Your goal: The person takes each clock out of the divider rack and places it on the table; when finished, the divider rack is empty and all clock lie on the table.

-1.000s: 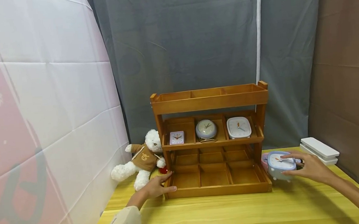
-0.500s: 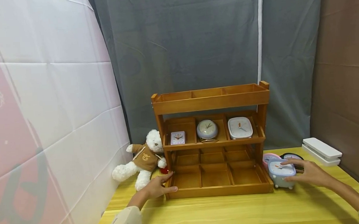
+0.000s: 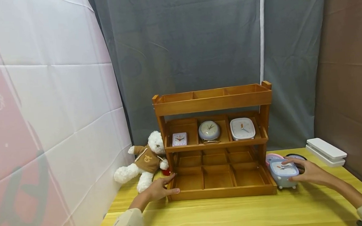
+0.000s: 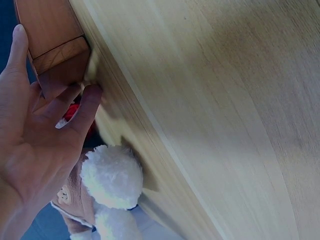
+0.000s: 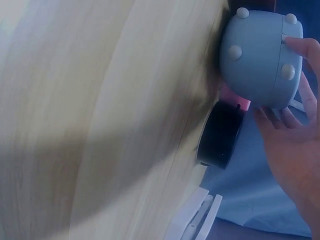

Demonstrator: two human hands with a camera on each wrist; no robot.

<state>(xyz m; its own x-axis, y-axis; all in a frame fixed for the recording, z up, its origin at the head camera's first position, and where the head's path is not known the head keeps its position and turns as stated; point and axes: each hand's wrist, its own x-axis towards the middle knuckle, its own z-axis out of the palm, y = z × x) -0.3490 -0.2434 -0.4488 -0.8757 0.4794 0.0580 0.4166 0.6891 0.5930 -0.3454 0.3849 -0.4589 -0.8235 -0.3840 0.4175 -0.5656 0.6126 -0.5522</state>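
Note:
My right hand (image 3: 313, 172) pinches a blue alarm clock (image 3: 284, 181) between thumb and fingers, just right of the wooden shelf (image 3: 222, 192). The clock leans back, its pale face tipped upward. In the right wrist view, white knobs show on the body of this blue clock (image 5: 255, 60). My left hand (image 3: 157, 189) grips the shelf's lower left corner, thumb along the front and fingers round the side; the left wrist view shows the left hand (image 4: 40, 145) at that wooden corner (image 4: 62, 62). Fingertips behind the clock are partly hidden.
A pink clock (image 3: 272, 157) and a black-rimmed clock (image 3: 300, 157) stand behind the blue one. The middle tier bears a small square clock (image 3: 179, 139), a round clock (image 3: 209, 130) and a white clock (image 3: 242, 129). A teddy bear (image 3: 148, 159) leans left; a white device (image 3: 325, 151) lies right.
My right hand has lowered the blue clock and tipped its face upward, then shifted it slightly back. The clocks behind it show more. My left hand stays at the shelf corner.

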